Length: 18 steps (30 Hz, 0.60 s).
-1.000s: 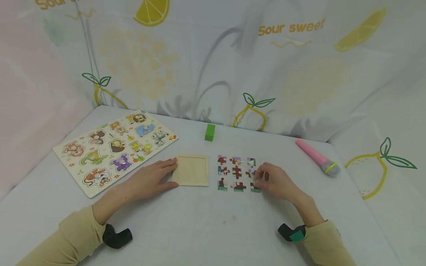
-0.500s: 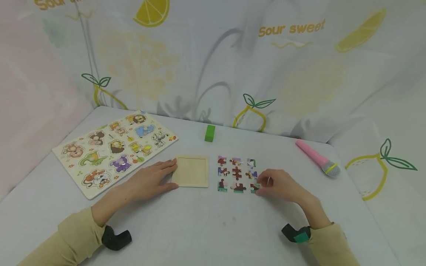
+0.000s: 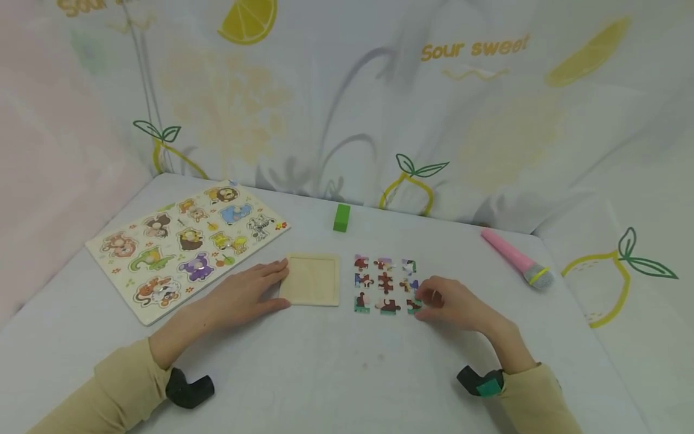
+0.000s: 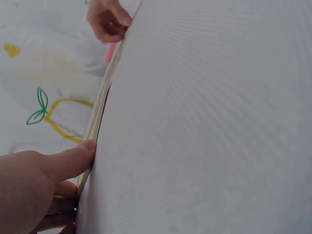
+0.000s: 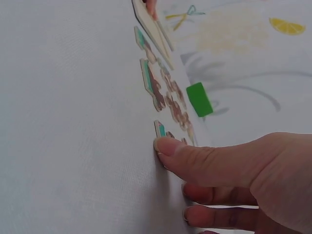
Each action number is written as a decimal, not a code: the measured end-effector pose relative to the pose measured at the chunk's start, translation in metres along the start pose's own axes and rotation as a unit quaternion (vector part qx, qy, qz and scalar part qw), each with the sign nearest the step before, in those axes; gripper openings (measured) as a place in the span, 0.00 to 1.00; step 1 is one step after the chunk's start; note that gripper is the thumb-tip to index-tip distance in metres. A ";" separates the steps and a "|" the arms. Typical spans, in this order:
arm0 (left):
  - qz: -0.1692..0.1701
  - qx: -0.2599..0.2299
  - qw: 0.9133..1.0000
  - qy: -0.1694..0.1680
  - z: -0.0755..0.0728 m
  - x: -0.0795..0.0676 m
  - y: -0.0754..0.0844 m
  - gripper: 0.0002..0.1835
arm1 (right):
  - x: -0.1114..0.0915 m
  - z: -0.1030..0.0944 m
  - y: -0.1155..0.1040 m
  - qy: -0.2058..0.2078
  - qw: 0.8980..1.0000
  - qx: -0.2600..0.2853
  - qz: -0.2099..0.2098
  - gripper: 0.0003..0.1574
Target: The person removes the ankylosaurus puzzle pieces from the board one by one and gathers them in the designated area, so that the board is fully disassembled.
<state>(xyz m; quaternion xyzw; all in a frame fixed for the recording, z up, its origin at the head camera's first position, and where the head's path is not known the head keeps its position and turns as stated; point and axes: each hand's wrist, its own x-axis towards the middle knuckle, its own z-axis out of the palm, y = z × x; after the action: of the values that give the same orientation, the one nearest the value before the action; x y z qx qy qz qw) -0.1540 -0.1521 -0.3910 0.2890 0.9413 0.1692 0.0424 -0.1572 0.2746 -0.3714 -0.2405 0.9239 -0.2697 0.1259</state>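
Observation:
My left hand (image 3: pixel 246 293) lies at the left side of a shallow square wooden puzzle frame (image 3: pixel 312 305); its fingertips and thumb touch the edge, fingers extended. In the left wrist view the thumb (image 4: pixel 73 161) presses against the frame's side. Right of the frame lie several jigsaw pieces in three rows, with a brown piece (image 3: pixel 385 282) in the middle. My right hand (image 3: pixel 452 303) pinches the lower right jigsaw piece (image 3: pixel 413 305) between thumb and curled forefinger, flat on the table. From the right wrist, the thumb (image 5: pixel 195 158) covers part of its green edge.
An animal peg puzzle board (image 3: pixel 179 232) lies at the left. Behind the frame stands a green block (image 3: pixel 341 217). A pink toy microphone (image 3: pixel 515 256) rests at the right, near the table's back edge. A lemon-print cloth (image 3: pixel 347 108) hangs behind.
My right hand first shifts slightly down and right, then a little left. The lower right piece has moved a few pixels left under its fingers. My left hand keeps its place.

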 end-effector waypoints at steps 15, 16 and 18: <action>-0.008 -0.007 1.000 0.010 0.004 0.000 -0.001 0.36 | 0.001 0.002 0.003 -0.002 1.000 -0.006 -0.010 0.15; -0.009 -0.006 1.000 0.011 0.005 0.000 -0.001 0.37 | 0.001 0.002 0.004 -0.002 1.000 -0.007 -0.010 0.15; -0.008 -0.006 1.000 0.012 0.004 0.000 0.000 0.36 | 0.001 0.003 0.004 -0.001 1.000 -0.007 -0.010 0.15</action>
<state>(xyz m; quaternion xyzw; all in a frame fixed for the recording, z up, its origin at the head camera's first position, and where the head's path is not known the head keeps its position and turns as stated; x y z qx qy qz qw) -0.1533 -0.1510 -0.3951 0.2791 0.9431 0.1776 0.0344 -0.1585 0.2758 -0.3759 -0.2504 0.9232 -0.2646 0.1223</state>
